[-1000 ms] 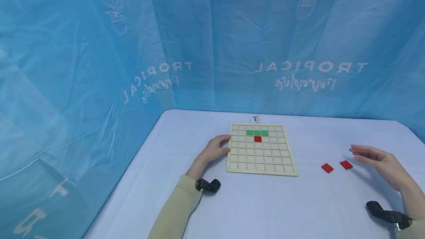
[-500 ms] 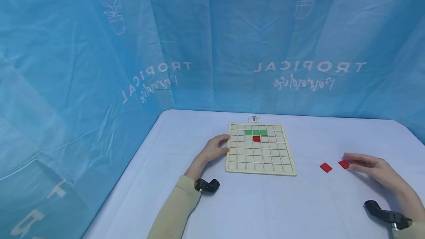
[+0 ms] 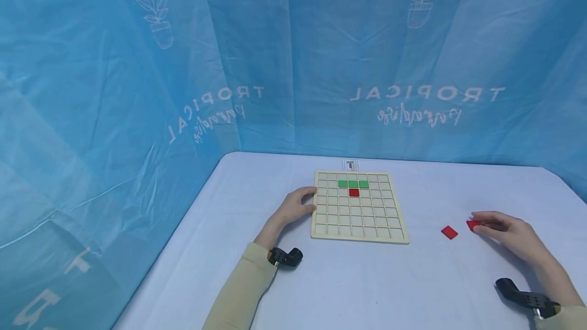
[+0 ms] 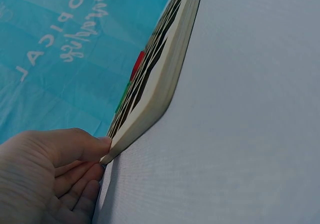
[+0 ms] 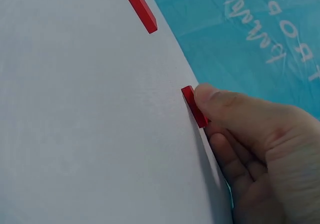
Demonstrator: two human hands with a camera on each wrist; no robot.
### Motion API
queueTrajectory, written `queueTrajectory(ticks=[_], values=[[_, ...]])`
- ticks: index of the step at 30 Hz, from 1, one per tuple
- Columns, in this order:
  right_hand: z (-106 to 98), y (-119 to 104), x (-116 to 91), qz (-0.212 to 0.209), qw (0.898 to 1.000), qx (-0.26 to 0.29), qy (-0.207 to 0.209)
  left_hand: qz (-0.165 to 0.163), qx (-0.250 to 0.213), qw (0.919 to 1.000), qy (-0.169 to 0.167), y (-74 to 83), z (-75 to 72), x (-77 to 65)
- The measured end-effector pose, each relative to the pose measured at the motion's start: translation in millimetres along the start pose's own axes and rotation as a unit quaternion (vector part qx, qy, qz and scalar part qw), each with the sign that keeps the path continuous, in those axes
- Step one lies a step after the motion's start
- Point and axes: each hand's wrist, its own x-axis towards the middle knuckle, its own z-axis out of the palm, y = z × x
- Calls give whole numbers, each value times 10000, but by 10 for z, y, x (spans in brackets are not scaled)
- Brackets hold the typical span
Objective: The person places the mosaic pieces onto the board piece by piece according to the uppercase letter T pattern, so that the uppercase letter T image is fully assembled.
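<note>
On the white table lies a pale wooden grid board (image 3: 359, 220). Three green tiles (image 3: 353, 184) form a row near its far side, with one red tile (image 3: 354, 193) below the middle one. My left hand (image 3: 290, 207) holds the board's left edge, thumb and fingertips spaced apart along it; the left wrist view shows the thumb (image 4: 92, 146) against the rim. At the right, my right hand (image 3: 511, 232) pinches another red tile (image 5: 194, 107) between thumb and fingers, tilted up. A further loose red tile (image 3: 449, 232) lies flat to its left.
Behind the board lies a small printed grid card (image 3: 350, 165) with a T-shaped pattern. Blue curtains (image 3: 321, 65) with white lettering hang along the table's back and left sides. White cloth (image 3: 330, 289) covers the table.
My right hand has come down and left to the right-hand loose red tile and now pinches it, tipping it up. The left hand stays at the board's edge.
</note>
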Motion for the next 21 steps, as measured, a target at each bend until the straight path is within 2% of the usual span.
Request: queueTrajectory(ticks=[7, 12, 14, 18, 21], values=[[-6, 31, -8, -345, 9994, -62, 68, 9, 5, 10000, -32, 4, -4, -4], [-19, 1, 28, -26, 9994, -166, 311, 28, -21, 10000, -48, 6, 0, -7], [-63, -54, 48, 55, 9988, -163, 462, 23, -15, 10000, -37, 6, 0, -3], [-202, -244, 84, -51, 9972, 130, 731, -1, 19, 10000, -8, -2, 0, 11], [-278, -416, 124, -138, 9963, 409, 742, -20, 29, 10000, -22, -14, 4, 17]])
